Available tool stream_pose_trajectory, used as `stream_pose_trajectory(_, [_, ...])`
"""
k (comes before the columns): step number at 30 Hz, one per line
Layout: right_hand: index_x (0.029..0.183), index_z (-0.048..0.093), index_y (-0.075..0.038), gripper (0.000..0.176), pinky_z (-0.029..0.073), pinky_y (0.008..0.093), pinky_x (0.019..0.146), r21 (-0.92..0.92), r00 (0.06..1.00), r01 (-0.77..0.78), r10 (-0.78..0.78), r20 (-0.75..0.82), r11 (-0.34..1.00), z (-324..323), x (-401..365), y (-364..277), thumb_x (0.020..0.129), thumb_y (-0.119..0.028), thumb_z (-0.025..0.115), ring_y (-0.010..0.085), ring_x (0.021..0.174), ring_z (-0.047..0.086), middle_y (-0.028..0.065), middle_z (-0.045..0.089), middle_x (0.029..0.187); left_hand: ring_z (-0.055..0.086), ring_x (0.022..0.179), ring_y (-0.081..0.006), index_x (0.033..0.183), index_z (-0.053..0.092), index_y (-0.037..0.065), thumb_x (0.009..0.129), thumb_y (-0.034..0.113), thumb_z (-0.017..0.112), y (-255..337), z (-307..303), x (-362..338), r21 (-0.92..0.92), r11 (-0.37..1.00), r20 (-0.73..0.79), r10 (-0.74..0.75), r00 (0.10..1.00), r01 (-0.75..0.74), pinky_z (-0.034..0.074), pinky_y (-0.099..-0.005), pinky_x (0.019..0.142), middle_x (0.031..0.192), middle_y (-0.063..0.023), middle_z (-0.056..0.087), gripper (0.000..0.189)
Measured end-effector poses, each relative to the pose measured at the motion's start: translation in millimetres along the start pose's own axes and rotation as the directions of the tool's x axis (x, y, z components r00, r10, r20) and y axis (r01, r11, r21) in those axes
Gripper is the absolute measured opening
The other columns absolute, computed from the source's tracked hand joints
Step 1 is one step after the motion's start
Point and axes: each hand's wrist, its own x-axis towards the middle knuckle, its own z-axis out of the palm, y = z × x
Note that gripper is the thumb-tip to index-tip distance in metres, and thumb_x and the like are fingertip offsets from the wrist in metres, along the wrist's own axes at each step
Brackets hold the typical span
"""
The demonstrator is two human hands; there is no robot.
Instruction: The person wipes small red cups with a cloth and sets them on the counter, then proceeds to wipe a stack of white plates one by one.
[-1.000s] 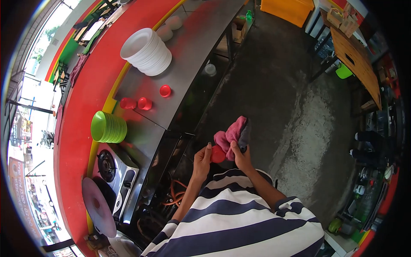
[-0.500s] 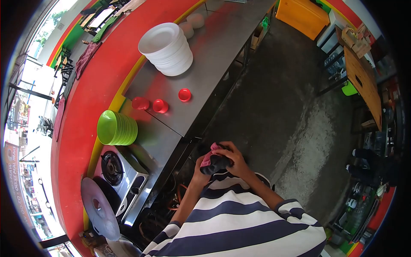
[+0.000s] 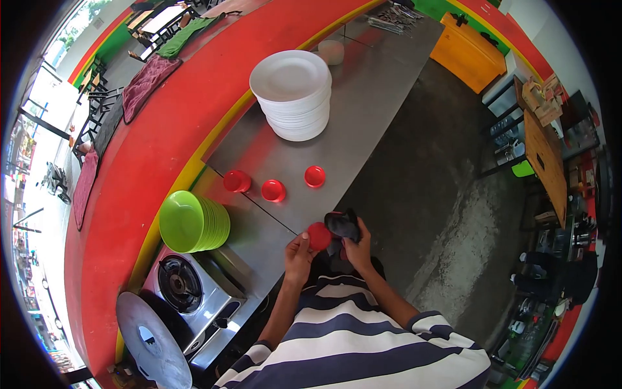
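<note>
My left hand (image 3: 299,260) grips a small red bowl (image 3: 318,237) by its near side, close to the counter's front edge. In my right hand (image 3: 358,250) is a bunched dark cloth (image 3: 342,225) with a bit of pink, pressed up beside the bowl's right side. Three red spots of similar dishes stand on the steel counter ahead: one red dish (image 3: 237,181) at the left, another red dish (image 3: 273,191) in the middle and a third red dish (image 3: 315,177) at the right.
Tall stacks of white plates (image 3: 298,123) and green bowls (image 3: 194,222) stand on the steel counter (image 3: 363,123). A gas stove (image 3: 194,292) and a large round metal lid (image 3: 146,343) are at lower left. A red ledge (image 3: 129,175) runs behind. A person's dark-clothed legs (image 3: 551,273) show at far right.
Both hands were together around the cloth near my body. They have moved forward and apart; the red bowl now shows in my left hand, the cloth in my right. The view has shifted.
</note>
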Motion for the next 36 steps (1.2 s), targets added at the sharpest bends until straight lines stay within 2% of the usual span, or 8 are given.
stream_pose_trajectory(5, [0.115, 0.06, 0.001, 0.029, 0.046, 0.0251, 0.075, 0.135, 0.958, -0.238, 0.255, -0.134, 0.962, 30.3, 17.5, -12.3, 0.089, -0.008, 0.068, 0.0094, 0.084, 0.057, 0.0014, 0.061, 0.091, 0.06, 0.085, -0.0078, 0.114, 0.066, -0.006, 0.102, 0.029, 0.057, 27.9, -74.6, 64.9, 0.51, 0.799, -0.072, 0.41, 0.909, -0.32, 0.051, -0.0282, 0.084, 0.089, -0.0042, 0.067, 0.038])
stream_pose_trajectory(8, [0.116, 0.06, 0.0, 0.032, 0.046, 0.0248, 0.074, 0.116, 0.953, -0.23, 0.248, -0.173, 0.966, 37.1, 21.6, 0.7, 0.09, -0.016, 0.07, 0.0085, 0.084, 0.056, 0.0022, 0.062, 0.094, 0.067, 0.091, -0.0143, 0.114, 0.065, -0.006, 0.1, 0.02, 0.059, 51.1, -88.2, 94.6, 0.838, 0.508, -0.101, 0.499, 0.861, -0.196, 0.051, -0.0287, 0.085, 0.093, -0.0116, 0.072, 0.031])
stream_pose_trajectory(11, [0.119, 0.06, 0.0, 0.038, 0.046, 0.0252, 0.08, 0.105, 0.928, -0.346, 0.356, -0.105, 0.932, 27.2, 19.7, 4.2, 0.09, -0.021, 0.073, 0.0116, 0.089, 0.057, 0.0042, 0.063, 0.101, 0.069, 0.104, -0.0257, 0.115, 0.064, -0.006, 0.097, 0.01, 0.06, 50.4, -94.2, 125.2, 0.901, 0.227, 0.148, 0.643, 0.751, -0.371, 0.052, -0.0355, 0.091, 0.107, -0.0199, 0.071, 0.025])
stream_pose_trajectory(17, [0.126, 0.059, -0.001, 0.044, 0.045, 0.0267, 0.089, 0.019, 0.92, -0.35, 0.347, -0.184, 0.937, 1.9, 27.2, 49.3, 0.089, -0.019, 0.073, 0.013, 0.099, 0.057, 0.0041, 0.063, 0.111, 0.063, 0.116, -0.0314, 0.115, 0.067, 0.0, 0.089, 0.003, 0.061, 26.1, -120.1, 162.8, 0.869, -0.229, 0.491, 0.509, 0.706, -0.439, 0.042, -0.0482, 0.107, 0.119, -0.0181, 0.067, 0.026])
stream_pose_trajectory(26, [0.117, 0.061, -0.001, 0.035, 0.045, 0.0277, 0.085, 0.387, 0.847, -0.377, 0.482, -0.223, 0.842, -32.3, 20.5, 41.4, 0.088, -0.017, 0.073, 0.0119, 0.095, 0.056, 0.0021, 0.062, 0.107, 0.054, 0.128, -0.0319, 0.113, 0.069, 0.007, 0.087, 0.01, 0.068, 27.2, -93.5, 153.0, 0.896, -0.318, 0.441, 0.57, 0.693, -0.309, 0.019, -0.0601, 0.116, 0.124, -0.0084, 0.067, 0.027])
stream_pose_trajectory(29, [0.116, 0.061, -0.004, 0.033, 0.045, 0.0276, 0.085, 0.459, 0.808, -0.447, 0.567, -0.163, 0.768, -24.1, 20.3, 47.6, 0.088, -0.016, 0.072, 0.012, 0.093, 0.056, 0.0012, 0.061, 0.105, 0.053, 0.129, -0.0324, 0.111, 0.069, 0.007, 0.086, 0.011, 0.069, 24.6, -66.4, 152.5, 0.855, -0.295, 0.516, 0.571, 0.639, -0.427, 0.024, -0.0583, 0.115, 0.124, -0.009, 0.067, 0.026])
stream_pose_trajectory(31, [0.117, 0.061, -0.005, 0.033, 0.046, 0.0275, 0.085, 0.479, 0.796, -0.481, 0.595, -0.114, 0.734, -14.3, 23.2, 45.6, 0.088, -0.015, 0.072, 0.0121, 0.093, 0.057, 0.0007, 0.061, 0.105, 0.05, 0.131, -0.033, 0.114, 0.068, 0.005, 0.085, 0.011, 0.071, 10.1, -52.1, 167.2, 0.775, -0.043, 0.568, 0.482, 0.667, -0.63, 0.029, -0.0531, 0.114, 0.128, -0.0111, 0.064, 0.03])
stream_pose_trajectory(36, [0.119, 0.06, -0.006, 0.035, 0.046, 0.0265, 0.084, 0.514, 0.822, -0.474, 0.569, -0.034, 0.715, 13.4, 42.9, 24.5, 0.087, -0.014, 0.073, 0.0107, 0.093, 0.057, -0.0006, 0.062, 0.104, 0.048, 0.132, -0.0341, 0.119, 0.065, 0.002, 0.089, 0.016, 0.067, -28.6, -26.6, 198.2, 0.772, -0.117, 0.625, 0.314, 0.714, -0.624, 0.037, -0.0463, 0.111, 0.133, -0.0154, 0.059, 0.033])
